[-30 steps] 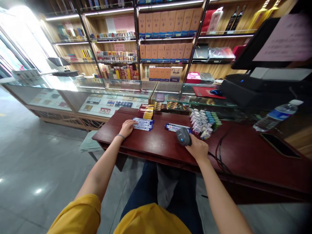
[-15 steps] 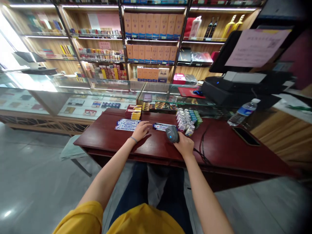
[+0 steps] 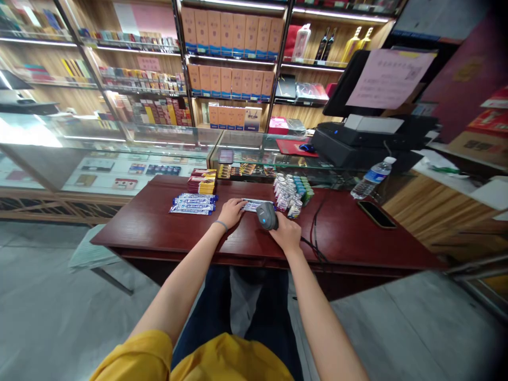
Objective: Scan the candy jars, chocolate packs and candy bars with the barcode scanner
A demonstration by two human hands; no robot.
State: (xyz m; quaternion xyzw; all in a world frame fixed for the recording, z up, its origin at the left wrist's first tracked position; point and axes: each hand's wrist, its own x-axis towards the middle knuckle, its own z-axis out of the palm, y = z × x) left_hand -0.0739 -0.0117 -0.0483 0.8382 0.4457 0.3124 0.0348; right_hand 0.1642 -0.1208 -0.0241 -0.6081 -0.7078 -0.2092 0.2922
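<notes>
My right hand [image 3: 288, 233] is wrapped round the handle of a dark barcode scanner [image 3: 266, 216], which shows a small blue light. In front of the scanner lies a small pile of blue-and-white snack packets [image 3: 256, 205], partly hidden by it. Fingers and thumb of my left hand [image 3: 231, 213] close on the left end of that pile; how many packets they grip is hidden. Left of this hand, more blue-and-white packets [image 3: 193, 204] lie stacked. Behind them stands a stack of red-and-yellow packets [image 3: 202, 182]. Several small bottles [image 3: 283, 191] stand in rows beyond the scanner.
A dark red table [image 3: 146, 227] carries everything. The scanner's black cable [image 3: 315, 233] trails right. Further right are a phone [image 3: 377, 214] and a water bottle [image 3: 372, 179]. A glass counter [image 3: 159, 135] runs along the back, with a monitor above. A stool [image 3: 93, 248] stands at left.
My left hand has moved right, to the left end of the packets before the scanner. My right hand keeps holding the scanner. The whole view has shifted to the right.
</notes>
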